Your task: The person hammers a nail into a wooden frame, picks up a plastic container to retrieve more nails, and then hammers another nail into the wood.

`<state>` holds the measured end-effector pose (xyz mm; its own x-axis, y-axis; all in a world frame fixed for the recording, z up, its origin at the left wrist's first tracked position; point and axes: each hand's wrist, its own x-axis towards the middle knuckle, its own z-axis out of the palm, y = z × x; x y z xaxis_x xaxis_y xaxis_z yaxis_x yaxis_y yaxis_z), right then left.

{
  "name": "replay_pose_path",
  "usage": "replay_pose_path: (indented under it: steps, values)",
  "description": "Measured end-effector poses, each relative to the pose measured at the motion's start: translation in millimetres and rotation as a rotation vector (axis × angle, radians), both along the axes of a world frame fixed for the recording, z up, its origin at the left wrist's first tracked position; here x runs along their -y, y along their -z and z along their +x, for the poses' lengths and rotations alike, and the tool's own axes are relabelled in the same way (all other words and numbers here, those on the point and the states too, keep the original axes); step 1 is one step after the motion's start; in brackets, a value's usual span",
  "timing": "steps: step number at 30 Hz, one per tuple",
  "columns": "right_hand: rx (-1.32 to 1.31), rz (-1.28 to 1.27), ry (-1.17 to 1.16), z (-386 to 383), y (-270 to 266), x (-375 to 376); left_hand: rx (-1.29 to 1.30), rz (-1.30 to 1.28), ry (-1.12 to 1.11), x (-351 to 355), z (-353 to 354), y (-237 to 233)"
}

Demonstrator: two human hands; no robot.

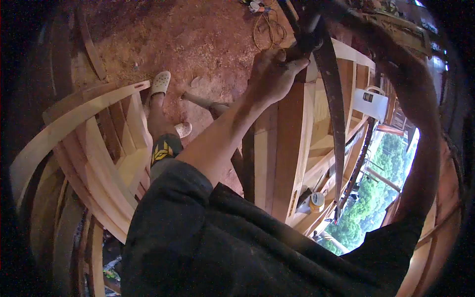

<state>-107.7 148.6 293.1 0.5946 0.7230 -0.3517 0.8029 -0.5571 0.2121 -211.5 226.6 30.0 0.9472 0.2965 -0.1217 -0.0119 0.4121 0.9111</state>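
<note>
Left hand (277, 74) grips the long dark tool (335, 109), upper middle; it looks stiff, likely heavy, best held at its thick end (right hand (332, 11): too dark to tell).

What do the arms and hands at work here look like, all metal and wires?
No, they're a person's. The left sleeve is black, loose and short, leaving the left arm uncovered; the left hand is ungloved. The right sleeve is dark too. The right arm lies in deep shadow, and the right hand can't be made out.
</note>
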Motion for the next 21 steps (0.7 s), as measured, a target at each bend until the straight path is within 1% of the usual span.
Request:
replay_pose_path:
  steps: [1,3,4,5,6,7,10,11,13,14,16,17,19,20,21]
  values:
    - [0.000,-0.002,0.008,-2.2,-0.7,-1.7,-0.025,0.093,0.005,-5.0,-2.9,-6.7]
    - [-0.034,0.027,0.236,-10.4,-1.6,-5.8,-0.045,0.133,0.011,-8.0,-4.9,-10.1]
    - [-0.029,0.025,0.238,-11.1,-1.5,-2.3,-0.062,0.182,0.006,-8.6,-3.5,-12.1]
    - [-0.041,-0.059,0.292,-11.3,1.4,2.8,-0.056,0.180,0.006,-5.5,-1.0,-10.7]
    - [-0.054,-0.144,0.345,-10.7,2.0,5.7,0.011,0.054,-0.052,0.7,0.6,-6.4]
    - [-0.054,-0.151,0.346,-10.5,0.6,5.6,0.071,-0.076,-0.108,5.4,0.8,-3.4]
    - [0.079,-0.070,-0.028,-9.9,-1.7,3.9,0.091,-0.127,-0.086,6.1,1.3,1.5]
    - [0.077,-0.070,-0.025,-6.4,-3.4,3.4,0.089,-0.127,-0.083,3.4,2.3,2.1]
    - [0.097,-0.054,-0.079,-0.3,-6.0,4.7,-0.132,0.029,0.115,-7.0,3.3,-3.5]
    - [0.095,-0.053,-0.074,-1.4,-4.5,7.1,-0.134,0.030,0.120,-8.2,2.3,-5.2]
    - [-0.025,-0.188,0.298,-7.0,0.0,5.8,-0.100,-0.085,0.112,-8.7,0.6,-8.6]
    - [-0.023,-0.185,0.300,-10.5,1.7,3.4,-0.098,-0.082,0.114,-4.1,1.7,-5.0]
    - [-0.003,-0.203,0.380,-16.6,4.0,-2.2,0.138,-0.270,-0.034,4.8,4.5,3.2]
    - [-0.004,-0.203,0.379,-13.4,1.5,1.0,0.138,-0.270,-0.035,5.5,4.0,4.1]
    - [0.017,-0.108,0.254,-8.7,-1.8,4.2,0.084,-0.204,-0.024,1.7,1.7,-0.3]
